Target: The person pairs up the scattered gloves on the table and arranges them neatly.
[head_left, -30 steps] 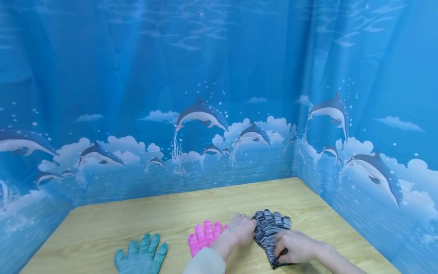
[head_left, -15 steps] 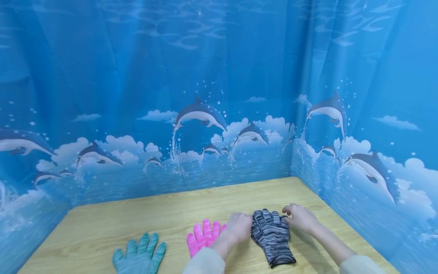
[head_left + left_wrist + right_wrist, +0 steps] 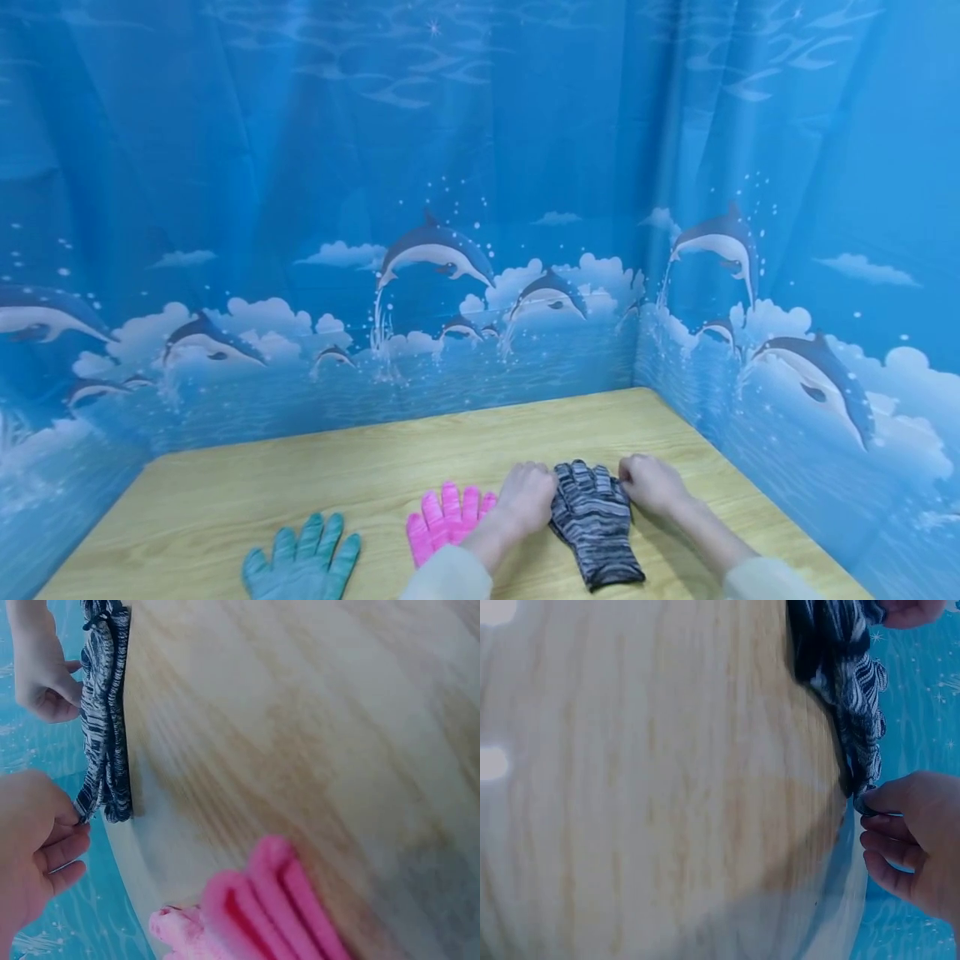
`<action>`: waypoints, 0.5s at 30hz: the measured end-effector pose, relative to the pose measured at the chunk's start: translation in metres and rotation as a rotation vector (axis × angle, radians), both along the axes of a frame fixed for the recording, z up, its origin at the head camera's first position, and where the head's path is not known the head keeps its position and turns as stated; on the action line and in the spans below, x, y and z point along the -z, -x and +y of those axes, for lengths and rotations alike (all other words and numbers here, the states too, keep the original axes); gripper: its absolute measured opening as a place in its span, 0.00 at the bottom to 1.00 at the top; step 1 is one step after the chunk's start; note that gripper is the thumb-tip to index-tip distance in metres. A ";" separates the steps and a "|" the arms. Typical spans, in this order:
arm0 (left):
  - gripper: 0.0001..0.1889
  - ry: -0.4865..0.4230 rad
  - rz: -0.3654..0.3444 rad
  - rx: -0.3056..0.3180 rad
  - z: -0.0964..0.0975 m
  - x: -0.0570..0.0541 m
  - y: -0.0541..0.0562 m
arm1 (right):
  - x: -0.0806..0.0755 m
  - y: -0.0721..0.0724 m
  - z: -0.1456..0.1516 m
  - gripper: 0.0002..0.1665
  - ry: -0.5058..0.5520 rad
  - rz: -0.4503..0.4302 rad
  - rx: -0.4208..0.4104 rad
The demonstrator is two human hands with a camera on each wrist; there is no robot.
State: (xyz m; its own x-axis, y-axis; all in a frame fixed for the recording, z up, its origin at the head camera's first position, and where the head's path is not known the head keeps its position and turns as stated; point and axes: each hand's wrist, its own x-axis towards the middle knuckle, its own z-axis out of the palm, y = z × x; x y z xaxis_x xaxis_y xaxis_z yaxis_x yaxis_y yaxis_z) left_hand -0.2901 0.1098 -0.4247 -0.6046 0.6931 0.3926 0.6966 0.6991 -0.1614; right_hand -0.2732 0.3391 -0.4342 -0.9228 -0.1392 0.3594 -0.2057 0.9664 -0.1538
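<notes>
A black-and-grey striped knit glove [image 3: 596, 529] lies on the table with its fingers pointing away and its cuff toward me. My left hand [image 3: 527, 496] pinches the glove's left edge near the fingers; the left wrist view shows thumb and fingertips closed on a bit of the knit [image 3: 86, 802]. On the other side, my right hand [image 3: 652, 483] pinches the glove's outer finger, and in the right wrist view the thumb [image 3: 885, 796] presses the tip against the curled fingers. Seen from the side, the glove is layered and slightly rumpled.
A pink glove [image 3: 442, 521] lies just left of my left forearm, partly covered by it. Farther left is a green glove [image 3: 303, 558], cut off by the frame's bottom. Blue dolphin-print curtains [image 3: 300, 208] line the back and right edges of the wooden table [image 3: 375, 458].
My right hand has gone from the cuff up to the glove's right finger and now pinches it. The cuff lies flat. The left hand has stayed at the left edge.
</notes>
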 end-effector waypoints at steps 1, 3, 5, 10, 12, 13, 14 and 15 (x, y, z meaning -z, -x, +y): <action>0.08 -0.001 0.012 -0.003 0.000 0.000 0.000 | 0.000 0.000 0.000 0.09 0.002 0.002 0.003; 0.08 0.001 0.031 -0.008 0.000 0.000 -0.001 | 0.000 0.000 0.002 0.09 0.005 0.007 0.003; 0.08 0.017 0.018 -0.014 0.000 0.001 -0.001 | -0.001 0.001 0.003 0.09 0.021 0.013 -0.012; 0.09 0.103 -0.033 -0.046 0.002 0.007 -0.004 | -0.004 0.005 0.006 0.07 0.055 0.010 -0.134; 0.09 0.123 -0.029 -0.057 0.003 0.008 -0.005 | -0.004 0.007 0.007 0.06 0.065 -0.004 -0.191; 0.08 0.129 -0.024 -0.059 0.003 0.008 -0.005 | -0.004 0.008 0.007 0.06 0.069 -0.011 -0.212; 0.08 0.131 -0.021 -0.061 0.003 0.009 -0.005 | -0.003 0.009 0.007 0.05 0.072 -0.022 -0.232; 0.07 0.137 -0.019 -0.061 0.003 0.009 -0.005 | -0.002 0.010 0.007 0.05 0.075 -0.031 -0.250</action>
